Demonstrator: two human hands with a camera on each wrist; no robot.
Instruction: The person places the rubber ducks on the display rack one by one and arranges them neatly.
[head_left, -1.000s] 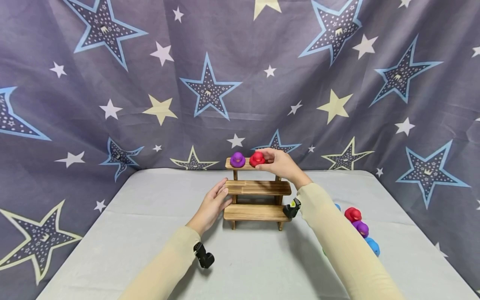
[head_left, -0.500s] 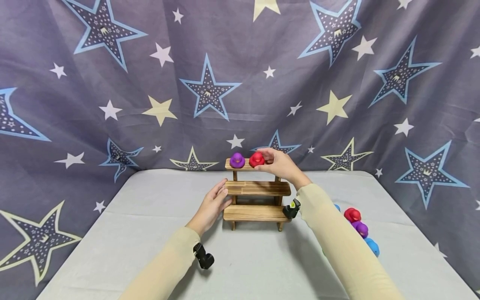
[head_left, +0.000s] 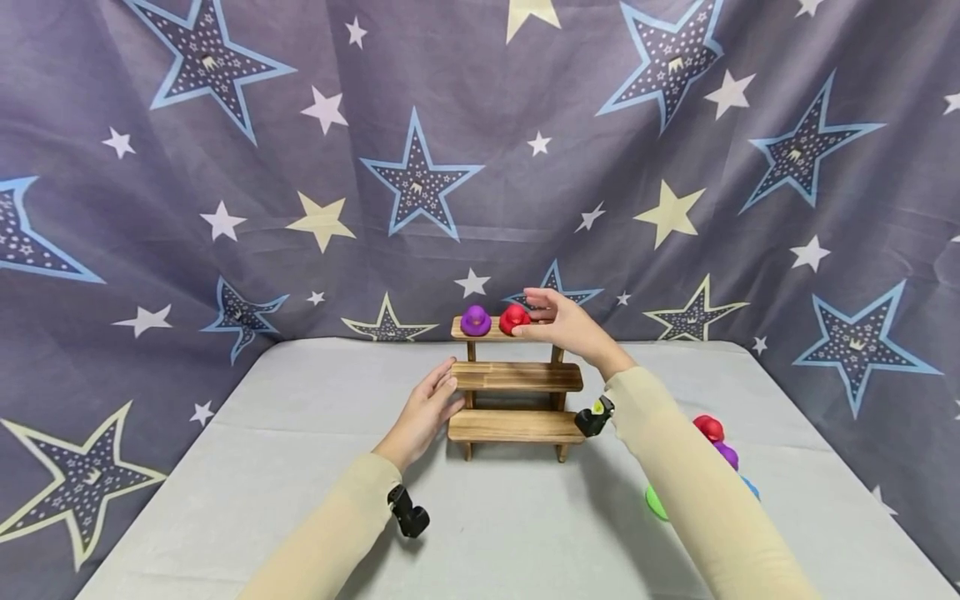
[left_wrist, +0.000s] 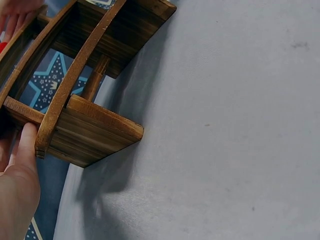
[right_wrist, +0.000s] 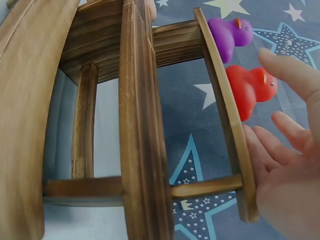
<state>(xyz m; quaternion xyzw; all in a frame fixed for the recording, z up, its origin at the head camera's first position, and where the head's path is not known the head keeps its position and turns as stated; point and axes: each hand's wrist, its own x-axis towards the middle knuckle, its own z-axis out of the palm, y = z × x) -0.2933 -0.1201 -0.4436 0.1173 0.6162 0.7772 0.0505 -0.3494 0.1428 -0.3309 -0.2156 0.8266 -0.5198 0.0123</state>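
1. Big dark cloth point(head_left: 480, 71) with blue, white and yellow stars hangs at the back and the sides, and I see a pale gray cloth point(head_left: 225, 492) on the table.
2. One wooden rack point(head_left: 516, 377) with three steps stands on the table, right in the middle of what I see.
3. On its top step I find two toy ducks. The purple duck point(head_left: 476, 321) sits upright near the left end, and the first red duck point(head_left: 514, 318) sits upright just beside it.
4. I see the right hand point(head_left: 573, 327) next to that red duck. Its thumb and fingers are spread wide, and they have hold of nothing. The thumb is very near the duck; I can't tell if it touches.
5. I see the left hand point(head_left: 422, 412) at the left end of the rack. Its fingers are mostly straight and a little apart, and they touch the wood there without wrapping round it.
6. Over on the right of the table I spot a second red duck point(head_left: 708, 427), another purple toy point(head_left: 726, 454), a bit of a blue toy point(head_left: 751, 488) and a bit of something green point(head_left: 656, 503). The right sleeve point(head_left: 705, 492) hides part of this bunch.
7. Each wrist wears a small black camera point(head_left: 408, 512).
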